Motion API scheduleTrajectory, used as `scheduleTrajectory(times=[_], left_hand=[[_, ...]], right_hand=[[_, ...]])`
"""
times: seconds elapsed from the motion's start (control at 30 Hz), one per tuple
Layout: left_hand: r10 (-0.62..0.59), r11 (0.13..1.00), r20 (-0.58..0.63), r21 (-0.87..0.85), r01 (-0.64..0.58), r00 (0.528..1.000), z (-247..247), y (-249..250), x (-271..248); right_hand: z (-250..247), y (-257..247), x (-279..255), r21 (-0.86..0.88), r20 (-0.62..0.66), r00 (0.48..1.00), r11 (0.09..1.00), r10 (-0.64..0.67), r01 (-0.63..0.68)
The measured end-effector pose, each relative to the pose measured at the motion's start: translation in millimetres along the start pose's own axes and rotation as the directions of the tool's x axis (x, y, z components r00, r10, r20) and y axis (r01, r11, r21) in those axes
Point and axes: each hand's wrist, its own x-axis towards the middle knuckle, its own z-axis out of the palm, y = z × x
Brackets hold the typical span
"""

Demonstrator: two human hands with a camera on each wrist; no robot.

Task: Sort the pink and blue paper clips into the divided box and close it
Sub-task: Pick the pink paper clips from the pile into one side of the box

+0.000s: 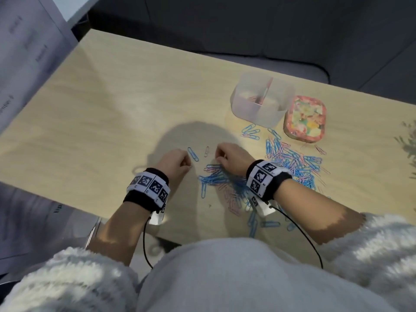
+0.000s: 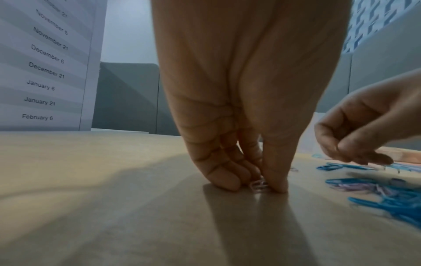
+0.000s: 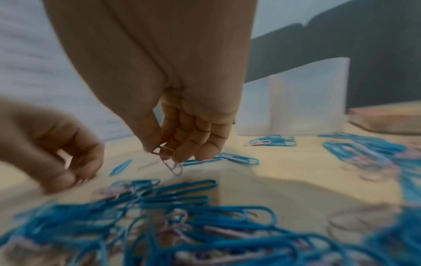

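Blue and pink paper clips lie in a loose pile [image 1: 290, 158] that spreads under my right wrist [image 3: 205, 207]. My left hand [image 1: 188, 164] stands fingertips-down on the table, pinching a few pink clips [image 2: 258, 186] between thumb and fingers [image 2: 227, 183]. My right hand [image 1: 219, 157] hovers just above the pile's far edge and pinches pink clips [image 3: 168, 156] that dangle from it. The translucent divided box [image 1: 261, 104] stands open at the back right, with some pink clips in its left compartment. Its floral lid [image 1: 305, 118] lies right of it.
Single blue clips [image 1: 193, 153] lie between my hands, and a small cluster [image 1: 249, 131] lies before the box. A printed sheet with dates [image 2: 45, 63] stands at the table's left. The wooden table [image 1: 112, 97] ends at its near edge by my lap.
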Motion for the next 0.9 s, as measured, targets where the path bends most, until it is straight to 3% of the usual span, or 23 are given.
scheduleTrajectory(times=[0.13,0.23,0.3,0.43,0.53,0.6,0.7,0.8,0.9], left_hand=[[0.059,0.996,-0.031,0.067,-0.056,0.998,5.5,-0.8,-4.1],[0.067,0.994,-0.066,0.090,-0.061,0.996,12.2,-1.3,-6.5],[0.061,0.994,-0.056,0.096,-0.056,0.997,12.7,-0.2,-5.0],[0.067,0.997,-0.098,0.040,-0.063,0.993,9.3,5.9,-1.9],[0.010,0.987,-0.107,-0.159,-0.027,0.994,5.4,14.0,-0.5],[-0.024,0.954,-0.073,-0.301,0.001,0.997,3.1,20.3,2.3],[-0.051,0.913,-0.030,-0.407,0.034,0.998,1.1,27.2,8.0],[-0.017,0.929,-0.007,-0.369,0.013,1.000,2.5,33.3,11.9],[0.009,0.954,0.000,-0.299,-0.008,1.000,5.7,37.9,14.5]], right_hand=[[-13.3,24.4,-4.3,0.323,-0.194,0.965,0.941,0.174,-0.105],[-14.2,32.5,-8.1,0.520,-0.101,0.937,0.821,0.333,-0.236],[-9.8,28.2,-9.0,0.556,-0.058,0.939,0.792,0.340,-0.252],[3.7,10.6,-3.0,0.230,-0.054,0.988,0.965,0.145,-0.129],[12.8,3.7,3.3,-0.036,-0.006,0.996,0.995,0.089,-0.090],[11.5,4.5,7.3,-0.060,0.005,0.994,0.992,0.110,-0.110],[0.1,11.4,9.1,0.053,-0.024,0.985,0.984,0.172,-0.170],[-12.2,18.8,7.5,0.134,-0.087,0.974,0.972,0.208,-0.195],[-17.7,19.1,11.2,0.058,-0.217,0.944,0.969,0.248,-0.241]])
